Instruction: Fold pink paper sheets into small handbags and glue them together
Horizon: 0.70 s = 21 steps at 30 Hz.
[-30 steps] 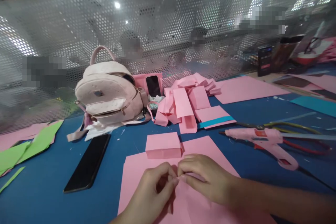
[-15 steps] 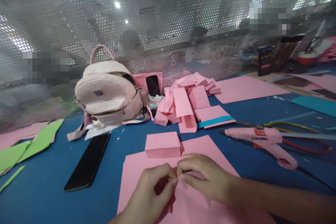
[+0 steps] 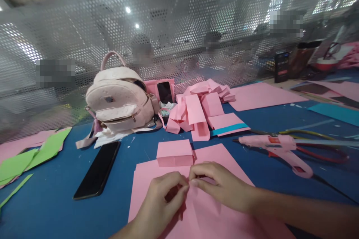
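My left hand and my right hand meet low in the middle of the view. Thumb and fingers of each are pinched together on a sheet of pink paper, at a raised fold or edge between the fingertips. The exact spot they grip is mostly covered by the fingers. Larger pink sheets lie flat beneath both hands. Just beyond the fingertips sits a small folded pink paper box, on the far edge of those sheets.
A pink glue gun lies right, beside red-and-yellow-handled pliers. Folded pink paper pieces are heaped behind the box. Left are a black phone, a pale backpack and green paper. A perforated metal screen stands behind.
The view has shifted slightly, moving the backpack and phone a little right in the picture. Both hands keep almost the same pinch on the pink paper.
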{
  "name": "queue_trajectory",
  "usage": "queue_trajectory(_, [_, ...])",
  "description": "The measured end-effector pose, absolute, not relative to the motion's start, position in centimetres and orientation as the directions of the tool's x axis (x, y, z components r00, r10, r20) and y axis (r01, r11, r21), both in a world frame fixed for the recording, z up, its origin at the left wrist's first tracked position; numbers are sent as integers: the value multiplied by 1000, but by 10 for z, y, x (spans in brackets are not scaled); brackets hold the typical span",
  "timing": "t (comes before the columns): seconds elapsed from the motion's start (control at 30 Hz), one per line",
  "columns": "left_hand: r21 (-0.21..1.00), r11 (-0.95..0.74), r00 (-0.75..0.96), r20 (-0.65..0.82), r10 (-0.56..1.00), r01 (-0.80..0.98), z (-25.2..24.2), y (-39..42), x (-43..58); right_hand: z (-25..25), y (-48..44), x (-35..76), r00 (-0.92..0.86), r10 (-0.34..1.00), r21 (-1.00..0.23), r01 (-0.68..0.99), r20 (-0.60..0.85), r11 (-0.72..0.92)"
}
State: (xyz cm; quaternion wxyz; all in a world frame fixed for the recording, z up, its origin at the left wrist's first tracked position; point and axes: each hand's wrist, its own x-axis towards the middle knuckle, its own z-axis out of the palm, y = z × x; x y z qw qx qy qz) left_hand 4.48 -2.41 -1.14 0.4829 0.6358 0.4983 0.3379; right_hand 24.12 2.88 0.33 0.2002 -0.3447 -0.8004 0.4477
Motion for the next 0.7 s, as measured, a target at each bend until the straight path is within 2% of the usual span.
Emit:
queue_trajectory(0.17, [973, 115, 243, -163, 956, 200, -9, -18, 48, 1, 29, 243, -666, 745, -832, 397, 30, 388])
queue_trajectory(0.4, [955, 211, 281, -265, 922, 208, -5, -9, 48, -3, 34, 246, -670, 740, -810, 400, 61, 429])
queue_trajectory(0.7, [967, 215, 236, -243, 941, 137, 1, -5, 49, -3, 39, 244, -648, 761, -926, 300, -21, 230])
